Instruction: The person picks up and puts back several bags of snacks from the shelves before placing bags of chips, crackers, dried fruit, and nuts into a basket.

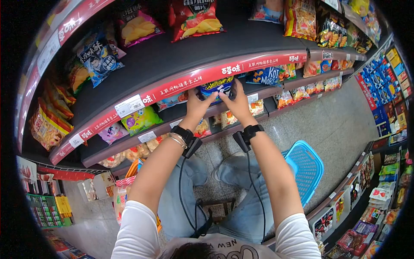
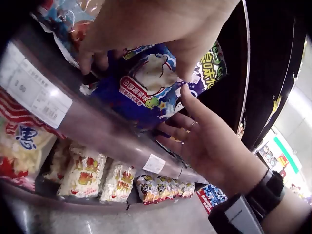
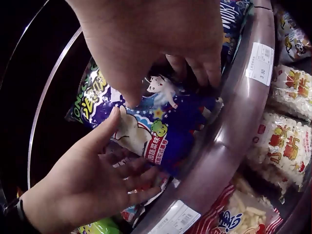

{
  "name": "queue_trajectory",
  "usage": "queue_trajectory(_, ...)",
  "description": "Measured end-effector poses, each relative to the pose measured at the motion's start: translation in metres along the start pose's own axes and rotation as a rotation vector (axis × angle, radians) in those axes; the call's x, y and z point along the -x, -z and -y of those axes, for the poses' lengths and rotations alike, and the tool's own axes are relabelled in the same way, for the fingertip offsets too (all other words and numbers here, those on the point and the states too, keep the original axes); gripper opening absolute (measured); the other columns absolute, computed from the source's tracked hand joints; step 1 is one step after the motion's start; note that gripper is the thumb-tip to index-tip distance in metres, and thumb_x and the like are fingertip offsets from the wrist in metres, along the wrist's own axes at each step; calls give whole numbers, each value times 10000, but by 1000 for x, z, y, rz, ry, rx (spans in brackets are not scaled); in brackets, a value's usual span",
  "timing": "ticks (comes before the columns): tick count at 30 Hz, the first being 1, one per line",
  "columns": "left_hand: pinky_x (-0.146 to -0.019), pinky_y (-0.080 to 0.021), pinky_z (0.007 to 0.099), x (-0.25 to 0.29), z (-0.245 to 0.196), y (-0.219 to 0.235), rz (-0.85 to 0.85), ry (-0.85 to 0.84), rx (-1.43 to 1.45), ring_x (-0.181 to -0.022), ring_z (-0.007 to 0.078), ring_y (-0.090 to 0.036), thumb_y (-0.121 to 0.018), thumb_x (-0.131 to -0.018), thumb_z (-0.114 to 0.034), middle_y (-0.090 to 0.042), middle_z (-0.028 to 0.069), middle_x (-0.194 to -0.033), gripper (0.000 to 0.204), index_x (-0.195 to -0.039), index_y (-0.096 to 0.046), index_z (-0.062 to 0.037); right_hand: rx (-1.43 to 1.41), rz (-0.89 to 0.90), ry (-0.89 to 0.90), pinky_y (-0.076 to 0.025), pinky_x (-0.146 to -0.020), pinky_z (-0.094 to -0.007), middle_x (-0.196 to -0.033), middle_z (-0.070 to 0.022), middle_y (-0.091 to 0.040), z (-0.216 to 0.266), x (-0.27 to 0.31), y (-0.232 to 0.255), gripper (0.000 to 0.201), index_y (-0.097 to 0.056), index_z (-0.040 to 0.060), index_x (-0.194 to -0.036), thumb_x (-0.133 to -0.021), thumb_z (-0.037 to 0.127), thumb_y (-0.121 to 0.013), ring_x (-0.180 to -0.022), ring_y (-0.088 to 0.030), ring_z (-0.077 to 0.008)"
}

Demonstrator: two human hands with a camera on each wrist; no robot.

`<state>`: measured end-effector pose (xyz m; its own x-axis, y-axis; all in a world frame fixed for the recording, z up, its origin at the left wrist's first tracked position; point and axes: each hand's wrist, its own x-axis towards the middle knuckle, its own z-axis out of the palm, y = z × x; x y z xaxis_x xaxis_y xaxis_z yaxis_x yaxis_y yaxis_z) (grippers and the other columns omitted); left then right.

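A dark blue snack bag (image 1: 212,88) with yellow-green lettering and a cartoon picture stands on the middle shelf tier, under the red-edged top shelf. My left hand (image 1: 196,108) holds its left side, thumb on the front and fingers round the edge. From the right side my right hand (image 1: 237,105) holds it the same way, the two thumbs close together. In the left wrist view the printed front of the bag (image 2: 151,85) shows between both hands. The right wrist view shows the bag (image 3: 170,141) close over the shelf lip, with part of it behind the right hand.
A blue KOI MORI bag (image 1: 264,77) stands right of the held bag, and a green bag (image 1: 142,121) to the left. The red shelf edge (image 1: 181,83) overhangs the hands. A blue basket (image 1: 307,166) sits on the floor at right; several puffed-snack bags (image 3: 280,146) fill the tier below.
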<state>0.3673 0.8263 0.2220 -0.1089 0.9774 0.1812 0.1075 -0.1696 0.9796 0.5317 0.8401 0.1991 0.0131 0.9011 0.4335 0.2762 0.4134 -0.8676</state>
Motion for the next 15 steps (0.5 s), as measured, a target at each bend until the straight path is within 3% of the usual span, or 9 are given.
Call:
queue_trajectory(5, -982, -379, 343, 6, -19, -1, -65, -103, -99, -1166, 255, -488, -772, -746, -311, -495, 181, -1248, 757, -1290, -375, 35, 39, -58, 53, -437, -911, -408, -1158, -301, -555, 7, 0, -3, 714, -342, -52, -1324, -799, 277, -697, -1099, -555, -389)
queue_trajectory(9, -965, -383, 351, -3, -20, -2, -122, -152, -145, -1143, 254, -507, -743, -772, -329, -522, 176, -1221, 668, -1245, -439, 34, 98, -36, -36, -444, -877, -434, -1102, -289, -577, 44, -2, -3, 584, -396, -30, -1297, -830, 214, -649, -1048, -564, -412)
queue_trajectory(12, -971, -373, 365, -9, -22, -1, 35, -95, 40, -1133, 249, -517, -740, -776, -323, -536, 173, -1214, 622, -1216, -473, 27, 101, -27, -13, -457, -842, -433, -1071, -279, -588, 50, -6, -10, 523, -419, -6, -1282, -842, 184, -628, -1012, -574, -418)
queue_trajectory(15, -940, -399, 354, -15, -20, 1, -20, -147, -239, -1085, 237, -552, -747, -771, -317, -573, 163, -1168, 580, -1180, -510, 18, 136, -69, 12, -474, -817, -416, -1065, -272, -594, 47, -5, -16, 528, -418, 3, -1277, -835, 185, -643, -996, -591, -409)
